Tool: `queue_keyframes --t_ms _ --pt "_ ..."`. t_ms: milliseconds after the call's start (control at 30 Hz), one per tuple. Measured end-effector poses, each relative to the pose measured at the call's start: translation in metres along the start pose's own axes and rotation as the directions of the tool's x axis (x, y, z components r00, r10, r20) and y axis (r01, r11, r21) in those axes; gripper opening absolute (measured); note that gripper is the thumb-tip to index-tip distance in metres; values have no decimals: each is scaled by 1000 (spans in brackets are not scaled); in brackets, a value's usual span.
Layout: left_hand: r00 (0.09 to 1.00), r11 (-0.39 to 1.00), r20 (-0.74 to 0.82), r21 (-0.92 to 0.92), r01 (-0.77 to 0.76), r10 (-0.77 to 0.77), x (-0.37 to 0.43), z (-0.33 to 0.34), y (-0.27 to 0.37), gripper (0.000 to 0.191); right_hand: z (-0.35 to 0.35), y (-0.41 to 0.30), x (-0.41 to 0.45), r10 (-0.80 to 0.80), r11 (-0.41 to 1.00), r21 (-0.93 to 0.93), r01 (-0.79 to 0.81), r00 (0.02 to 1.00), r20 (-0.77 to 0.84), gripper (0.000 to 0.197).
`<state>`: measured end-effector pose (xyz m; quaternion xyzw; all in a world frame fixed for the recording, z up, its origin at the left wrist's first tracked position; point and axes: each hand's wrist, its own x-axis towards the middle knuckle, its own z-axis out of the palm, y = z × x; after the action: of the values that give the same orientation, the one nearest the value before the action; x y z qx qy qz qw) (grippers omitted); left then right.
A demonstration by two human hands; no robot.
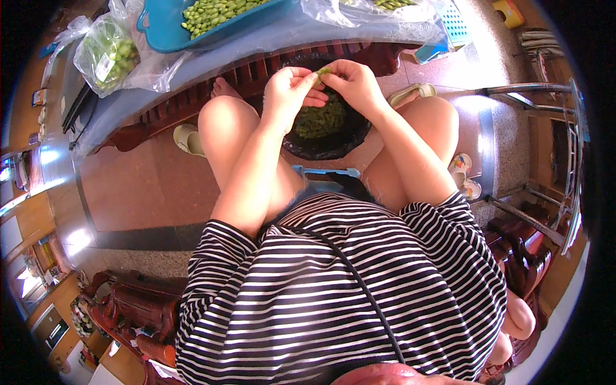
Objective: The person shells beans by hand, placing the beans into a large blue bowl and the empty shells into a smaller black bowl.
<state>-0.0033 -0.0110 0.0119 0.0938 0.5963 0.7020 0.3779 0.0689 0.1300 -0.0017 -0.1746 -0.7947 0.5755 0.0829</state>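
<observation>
Pinched between the fingertips of my left hand [291, 91] and my right hand [355, 83] is a small green pod [324, 72]. My left thumb meets it from one side and my right thumb and forefinger from the other; its exact kind is too small to tell. Below both hands stands a bin lined with a black plastic bag [325, 150], between my knees. Green husks [320, 118] lie in it. Beyond my hands, a blue plastic tray [166, 36] on the table holds a heap of small green seeds or pods [216, 17].
Knotted clear bags with green produce [113, 60] rest on the table, covered by a clear sheet [120, 108]. A blue perforated basket [455, 26] is at the far right. Metal-framed furniture [529, 89] stands to the right; slippers [188, 139] lie on the floor. Someone's bare leg [519, 315] shows behind me.
</observation>
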Motion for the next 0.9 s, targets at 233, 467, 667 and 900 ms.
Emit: queue_keyframes --t_ms 233,467,667,900 --pt "991 974 136 225 -36 5 -1 -7 -2 12 -7 2 3 -48 998 48 47 999 18 19" --pt "941 804 262 499 -322 214 -11 -1 1 9 -29 -8 0 238 911 239 -335 903 359 23" --pt "721 445 407 586 -677 561 -11 -4 -6 7 -24 -3 0 321 601 514 -611 774 545 18" --pt "643 191 484 692 -696 594 -13 -4 -8 9 -15 5 2 323 251 639 -727 685 653 11"
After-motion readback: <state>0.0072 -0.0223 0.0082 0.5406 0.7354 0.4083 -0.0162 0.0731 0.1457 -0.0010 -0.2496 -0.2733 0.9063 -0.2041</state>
